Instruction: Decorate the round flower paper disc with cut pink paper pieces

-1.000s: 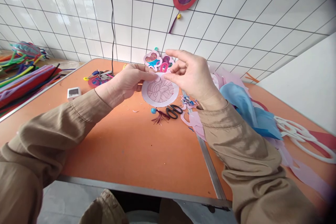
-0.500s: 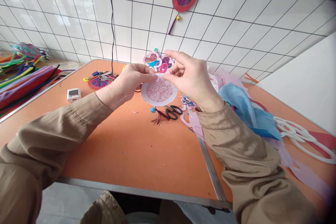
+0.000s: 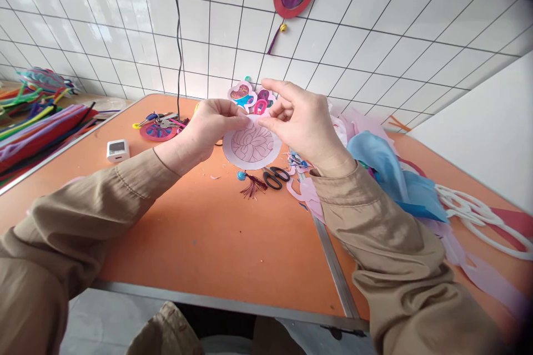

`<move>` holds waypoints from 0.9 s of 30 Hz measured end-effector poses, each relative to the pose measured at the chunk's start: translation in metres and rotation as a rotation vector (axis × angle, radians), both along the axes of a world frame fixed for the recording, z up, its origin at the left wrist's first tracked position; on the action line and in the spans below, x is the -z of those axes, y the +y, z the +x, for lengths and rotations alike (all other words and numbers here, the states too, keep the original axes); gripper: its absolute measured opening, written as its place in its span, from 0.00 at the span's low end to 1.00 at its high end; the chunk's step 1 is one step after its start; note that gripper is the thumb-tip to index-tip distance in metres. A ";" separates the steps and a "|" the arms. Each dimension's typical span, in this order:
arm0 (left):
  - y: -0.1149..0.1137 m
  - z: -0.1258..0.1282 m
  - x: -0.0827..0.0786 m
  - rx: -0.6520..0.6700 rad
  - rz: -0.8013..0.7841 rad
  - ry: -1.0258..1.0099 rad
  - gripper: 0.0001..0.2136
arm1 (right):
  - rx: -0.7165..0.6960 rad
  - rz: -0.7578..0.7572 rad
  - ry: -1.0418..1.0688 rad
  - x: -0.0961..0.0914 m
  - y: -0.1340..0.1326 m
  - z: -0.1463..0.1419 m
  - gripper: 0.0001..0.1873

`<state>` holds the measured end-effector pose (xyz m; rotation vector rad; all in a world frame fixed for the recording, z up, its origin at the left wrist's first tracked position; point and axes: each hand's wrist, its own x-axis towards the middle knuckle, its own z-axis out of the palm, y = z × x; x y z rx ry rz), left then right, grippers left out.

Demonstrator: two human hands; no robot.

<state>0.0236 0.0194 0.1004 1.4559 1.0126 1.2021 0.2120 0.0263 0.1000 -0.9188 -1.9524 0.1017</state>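
Note:
Between my hands a round paper ornament (image 3: 255,147) with a pale pink rim and a line-drawn flower stands over the table. My left hand (image 3: 212,125) pinches its top left edge between thumb and fingers. At the top right edge, the thumb of my right hand (image 3: 306,122) presses on it, index finger raised and other fingers curled behind. A bright pink loop (image 3: 260,106) shows just above the rim. Below the disc are a blue bead (image 3: 241,176) and a dark red tassel (image 3: 253,185). Black-handled scissors (image 3: 276,178) lie beside the tassel, their blades partly hidden.
The orange table (image 3: 200,255) holds a white device (image 3: 117,151), keys (image 3: 169,120), paper scraps (image 3: 308,191), blue fabric (image 3: 378,161) and white cord (image 3: 470,211). Colourful pipe cleaners (image 3: 41,133) lie left. A red-framed ornament (image 3: 278,11) hangs on the tiled wall.
The paper disc has tilted very slightly and its bead has shifted a little left. Both hands keep nearly the same place and grip.

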 end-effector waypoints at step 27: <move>0.001 -0.003 -0.011 0.063 -0.097 -0.005 0.09 | -0.013 -0.036 0.000 0.001 0.002 0.000 0.27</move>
